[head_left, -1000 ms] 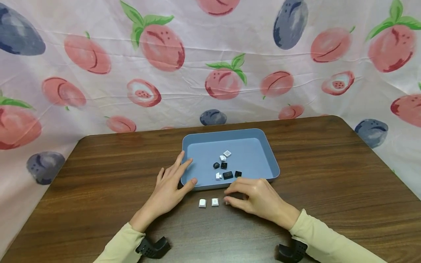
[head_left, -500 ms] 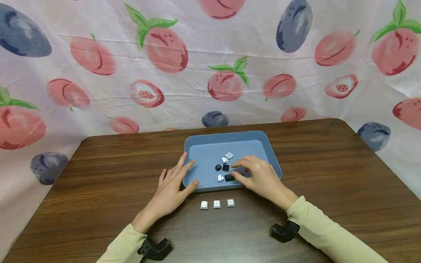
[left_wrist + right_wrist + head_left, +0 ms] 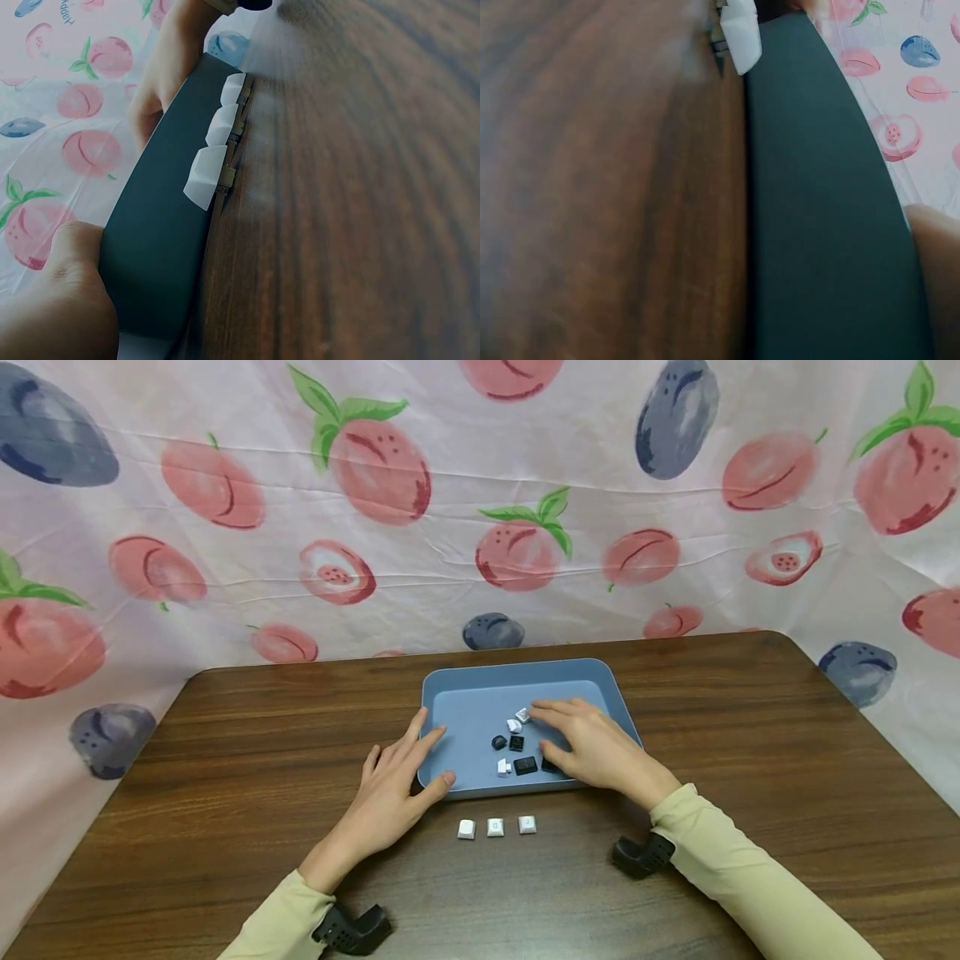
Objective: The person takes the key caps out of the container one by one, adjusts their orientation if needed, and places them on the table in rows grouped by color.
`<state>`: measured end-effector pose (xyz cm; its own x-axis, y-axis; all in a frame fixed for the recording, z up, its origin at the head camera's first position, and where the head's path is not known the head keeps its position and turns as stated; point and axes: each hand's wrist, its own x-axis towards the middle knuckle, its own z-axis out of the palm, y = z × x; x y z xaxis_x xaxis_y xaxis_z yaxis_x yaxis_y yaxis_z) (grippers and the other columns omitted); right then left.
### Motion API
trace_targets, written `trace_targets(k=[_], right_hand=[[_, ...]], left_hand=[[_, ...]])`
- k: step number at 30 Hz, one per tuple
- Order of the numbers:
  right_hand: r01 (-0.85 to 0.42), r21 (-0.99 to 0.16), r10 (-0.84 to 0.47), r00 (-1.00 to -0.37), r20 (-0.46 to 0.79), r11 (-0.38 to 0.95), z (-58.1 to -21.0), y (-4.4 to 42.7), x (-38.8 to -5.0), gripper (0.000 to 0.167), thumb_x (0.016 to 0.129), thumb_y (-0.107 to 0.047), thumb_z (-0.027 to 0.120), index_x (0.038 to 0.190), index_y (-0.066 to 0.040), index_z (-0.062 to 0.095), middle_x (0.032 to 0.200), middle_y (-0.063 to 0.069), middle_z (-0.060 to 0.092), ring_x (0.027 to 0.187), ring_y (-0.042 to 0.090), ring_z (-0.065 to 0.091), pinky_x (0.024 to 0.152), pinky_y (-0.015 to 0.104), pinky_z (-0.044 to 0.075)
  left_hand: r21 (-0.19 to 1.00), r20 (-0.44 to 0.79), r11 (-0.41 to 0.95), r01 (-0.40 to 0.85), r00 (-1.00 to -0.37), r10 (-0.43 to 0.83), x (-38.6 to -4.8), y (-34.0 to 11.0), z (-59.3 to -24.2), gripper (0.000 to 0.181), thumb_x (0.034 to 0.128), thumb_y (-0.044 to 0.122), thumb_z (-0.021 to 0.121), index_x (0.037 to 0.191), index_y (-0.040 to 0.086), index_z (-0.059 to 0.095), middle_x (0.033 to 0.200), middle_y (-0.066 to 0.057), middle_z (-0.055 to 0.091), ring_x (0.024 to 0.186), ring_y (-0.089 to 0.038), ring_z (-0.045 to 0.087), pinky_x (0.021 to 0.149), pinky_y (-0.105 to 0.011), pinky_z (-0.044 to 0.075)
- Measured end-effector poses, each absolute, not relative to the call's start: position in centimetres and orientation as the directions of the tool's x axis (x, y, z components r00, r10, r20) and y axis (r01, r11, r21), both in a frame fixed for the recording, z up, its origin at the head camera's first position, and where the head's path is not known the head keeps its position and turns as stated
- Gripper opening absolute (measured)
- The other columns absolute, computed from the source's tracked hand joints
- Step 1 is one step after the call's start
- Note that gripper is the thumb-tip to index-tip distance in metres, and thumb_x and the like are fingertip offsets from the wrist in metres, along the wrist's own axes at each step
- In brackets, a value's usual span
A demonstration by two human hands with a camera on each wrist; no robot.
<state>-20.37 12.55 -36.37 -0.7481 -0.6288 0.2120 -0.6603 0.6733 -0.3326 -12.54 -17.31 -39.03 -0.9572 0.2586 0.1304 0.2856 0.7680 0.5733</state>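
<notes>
My left hand point(image 3: 382, 793) lies at the blue tray's point(image 3: 442, 793) left front corner with its fingers spread, the fingertips over the rim. Over the tray's right side is my right hand point(image 3: 596, 747), thumb and index finger apart. Its index fingertip is at a white keycap point(image 3: 522, 715); whether they touch, I cannot tell. Nearby in the tray lie another white keycap point(image 3: 513, 726), a rounded black keycap point(image 3: 498, 742), a square black keycap point(image 3: 517, 743), a white piece point(image 3: 503, 767) and a wider black keycap point(image 3: 526, 765). A further black keycap point(image 3: 549, 766) is partly hidden by my right thumb.
In front of the tray, three white keycaps stand in a row on the wooden table: left point(image 3: 467, 829), middle point(image 3: 495, 827) and right point(image 3: 527, 825). The tray's front wall point(image 3: 161, 240) rises close behind them. A fruit-print cloth point(image 3: 420, 568) hangs behind the table.
My right hand has let go of the right white keycap in the row and moved away over the tray, up to the rear white keycap. My left hand has stayed by the rim.
</notes>
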Motion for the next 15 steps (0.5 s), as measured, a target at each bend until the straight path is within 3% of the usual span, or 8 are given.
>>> trace_targets(k=[8, 15], right_hand=[[-0.699, -0.294, -0.699, -0.705, 0.123, 0.653, -36.06, 12.42, -20.50, 0.047, 0.103, -0.014, 0.049, 0.150, -0.011, 0.053, 0.159, 0.006, 0.046, 0.147, 0.033, 0.041, 0.112, 0.060, 0.036], [-0.680, -0.288, -0.665, -0.729, 0.164, 0.675, -36.18, 12.63, -20.55, 0.038, 0.103, -0.018, 0.055, 0.140, -0.010, 0.064, 0.148, 0.008, 0.058, 0.137, 0.032, 0.053, 0.109, 0.057, 0.037]], left_hand=[[0.565, 0.129, 0.772, 0.290, -0.956, 0.265, -12.61, -17.37, -38.91, 0.067, 0.1026, 0.046, 0.058, 0.160, 0.019, 0.035, 0.173, -0.003, 0.009, 0.150, -0.041, 0.031, 0.115, -0.075, 0.006], [0.557, 0.129, 0.776, 0.297, -0.953, 0.273, -12.72, -17.45, -38.89, 0.068, 0.1029, 0.046, 0.057, 0.161, 0.019, 0.035, 0.173, -0.002, 0.008, 0.150, -0.040, 0.031, 0.115, -0.075, 0.006]])
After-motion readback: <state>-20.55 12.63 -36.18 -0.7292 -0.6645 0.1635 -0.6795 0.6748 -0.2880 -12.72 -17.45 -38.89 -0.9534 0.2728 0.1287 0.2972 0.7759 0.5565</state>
